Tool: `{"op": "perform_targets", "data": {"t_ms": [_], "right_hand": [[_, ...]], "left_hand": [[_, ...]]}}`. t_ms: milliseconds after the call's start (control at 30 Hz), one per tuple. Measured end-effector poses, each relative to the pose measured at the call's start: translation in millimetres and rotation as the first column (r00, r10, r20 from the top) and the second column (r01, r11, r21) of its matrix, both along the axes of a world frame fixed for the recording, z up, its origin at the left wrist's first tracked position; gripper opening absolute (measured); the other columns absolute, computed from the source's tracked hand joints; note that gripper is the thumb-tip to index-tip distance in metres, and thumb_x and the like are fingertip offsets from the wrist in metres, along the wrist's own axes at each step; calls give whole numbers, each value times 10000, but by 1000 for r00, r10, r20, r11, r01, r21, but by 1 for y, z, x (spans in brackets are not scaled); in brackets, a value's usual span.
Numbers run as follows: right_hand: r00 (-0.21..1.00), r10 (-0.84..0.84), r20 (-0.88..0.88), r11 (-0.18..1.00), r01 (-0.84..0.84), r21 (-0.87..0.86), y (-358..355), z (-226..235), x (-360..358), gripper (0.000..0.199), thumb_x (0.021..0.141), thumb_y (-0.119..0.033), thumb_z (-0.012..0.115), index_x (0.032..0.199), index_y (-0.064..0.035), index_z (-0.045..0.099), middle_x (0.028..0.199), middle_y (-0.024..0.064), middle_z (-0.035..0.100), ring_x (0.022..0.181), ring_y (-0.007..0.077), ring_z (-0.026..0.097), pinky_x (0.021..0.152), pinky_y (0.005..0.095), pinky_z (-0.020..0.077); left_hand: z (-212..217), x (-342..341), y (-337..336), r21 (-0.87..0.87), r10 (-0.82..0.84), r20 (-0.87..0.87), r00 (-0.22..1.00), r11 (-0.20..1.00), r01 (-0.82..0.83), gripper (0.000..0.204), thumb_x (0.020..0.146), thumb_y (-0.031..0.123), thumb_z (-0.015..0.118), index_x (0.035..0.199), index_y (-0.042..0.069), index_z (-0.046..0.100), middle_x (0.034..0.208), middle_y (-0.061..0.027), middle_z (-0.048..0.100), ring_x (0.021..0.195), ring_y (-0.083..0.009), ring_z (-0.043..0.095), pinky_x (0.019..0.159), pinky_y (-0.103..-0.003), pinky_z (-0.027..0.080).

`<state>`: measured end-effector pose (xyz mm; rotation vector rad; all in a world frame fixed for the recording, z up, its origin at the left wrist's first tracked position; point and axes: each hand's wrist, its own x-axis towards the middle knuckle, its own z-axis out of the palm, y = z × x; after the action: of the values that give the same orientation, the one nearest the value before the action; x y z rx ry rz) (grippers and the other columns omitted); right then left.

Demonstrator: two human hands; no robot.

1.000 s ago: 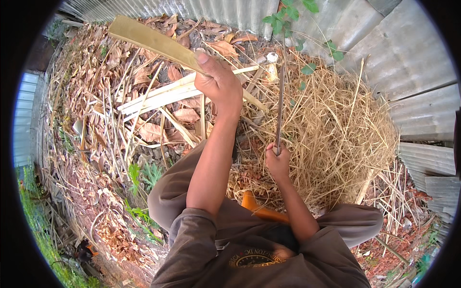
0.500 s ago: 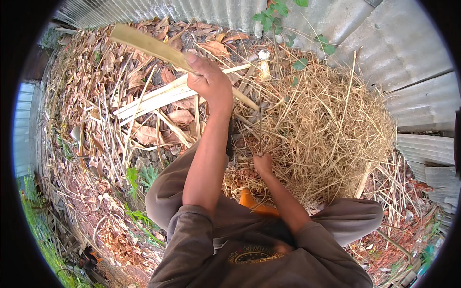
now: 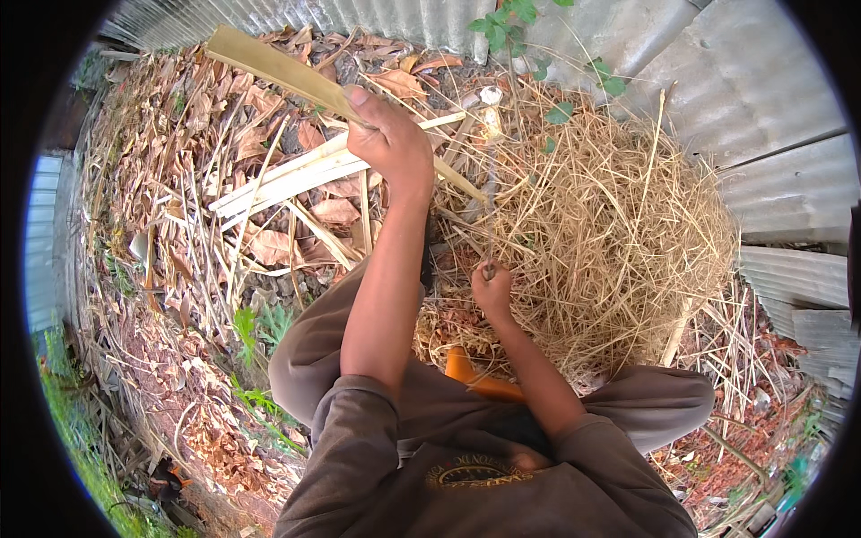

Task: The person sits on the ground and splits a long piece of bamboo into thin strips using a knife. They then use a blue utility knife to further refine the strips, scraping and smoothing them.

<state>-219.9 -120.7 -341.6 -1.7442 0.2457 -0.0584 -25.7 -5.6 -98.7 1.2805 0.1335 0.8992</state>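
My left hand point(image 3: 390, 143) is closed around a long, flat bamboo strip point(image 3: 278, 72). The strip's wide end points to the far left, and its narrower end slants down to the right past my wrist. Nearer to me, my right hand point(image 3: 491, 289) is closed on the handle of a knife. A long, thin, greyish knife blade point(image 3: 491, 193) points away from me and meets or crosses the strip's lower end; whether they touch I cannot tell. Just right of the blade rises a large heap of curly bamboo shavings point(image 3: 619, 242).
Several pale split bamboo strips point(image 3: 296, 184) lie on dry leaves point(image 3: 242, 134) beyond my left knee. Corrugated metal sheets point(image 3: 753, 99) stand along the back and right. Something orange point(image 3: 480, 381) sits between my legs. A small green plant point(image 3: 260, 327) grows by my left knee.
My right hand has moved slightly away from me, and the knife blade now reaches farther out past the strip's end. My left hand and the strip have barely shifted.
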Motion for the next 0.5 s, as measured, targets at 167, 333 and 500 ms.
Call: {"op": "perform_targets", "data": {"t_ms": [167,333,500], "right_hand": [[570,256,-781,897,162,412,-31,10,5,104,814,-2,502,729,-62,507,521,3,406,388,122,366,430,297,358],[732,208,-648,968,-61,242,-46,89,37,76,805,-23,514,739,-58,502,547,-1,464,417,96,417,423,254,356],[997,9,82,984,-24,178,-19,79,18,91,814,-77,562,799,12,550,564,11,490,449,112,460,459,283,402]], "left_hand": [[-5,-3,2,54,70,-77,995,996,-66,520,1041,375,371,607,91,328,515,48,333,497,-40,303,440,-259,227],[-7,-1,-4,104,64,3,998,993,-64,487,1041,354,388,637,84,347,528,54,328,515,-39,293,455,-256,221],[2,-1,-2,42,64,-33,997,997,-63,491,1040,360,391,632,87,360,518,56,335,503,-36,298,453,-252,221]]}}
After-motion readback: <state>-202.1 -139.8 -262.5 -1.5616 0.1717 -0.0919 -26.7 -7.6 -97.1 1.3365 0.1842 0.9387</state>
